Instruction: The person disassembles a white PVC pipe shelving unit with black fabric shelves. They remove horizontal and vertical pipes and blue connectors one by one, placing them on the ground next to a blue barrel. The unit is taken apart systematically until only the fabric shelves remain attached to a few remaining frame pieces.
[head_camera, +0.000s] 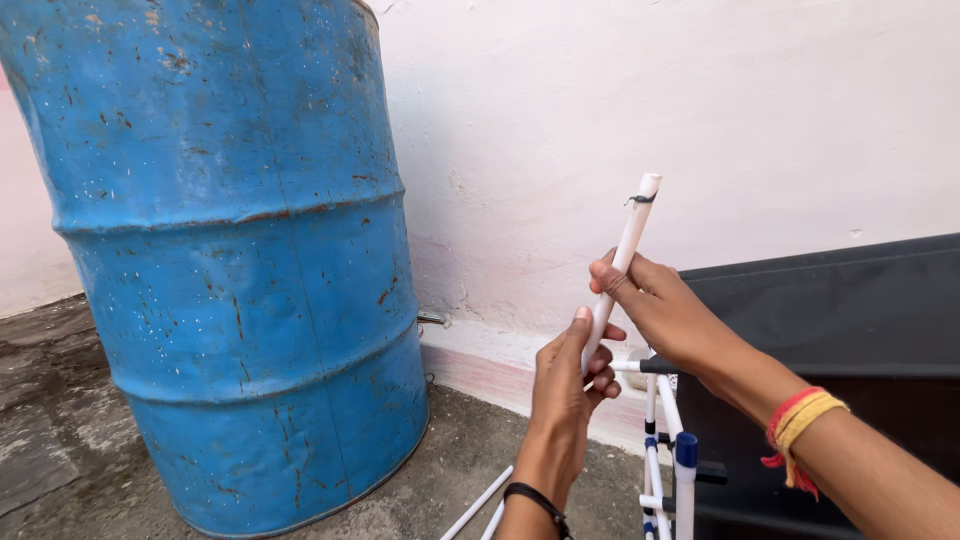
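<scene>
**White Tube Held in Both Hands**

Where a rusted, scuffed blue steel drum (235, 260) stands against a rough plastered wall (650, 110), a smooth white tube (622, 262) is held tilted. It is gripped low by the left hand (565, 385), fingers (600, 362) curled around it, and pinched higher by the right hand (660, 310). A white rod frame (668, 450) is seen below.

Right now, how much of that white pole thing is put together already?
Some of it is built: the frame of white tubes with blue and black connectors already stands joined by the black container. In hand: the left hand and right hand both grip one long white plastic tube. Left over: loose white tubes lie on the ground near the big blue metal drum.
</scene>
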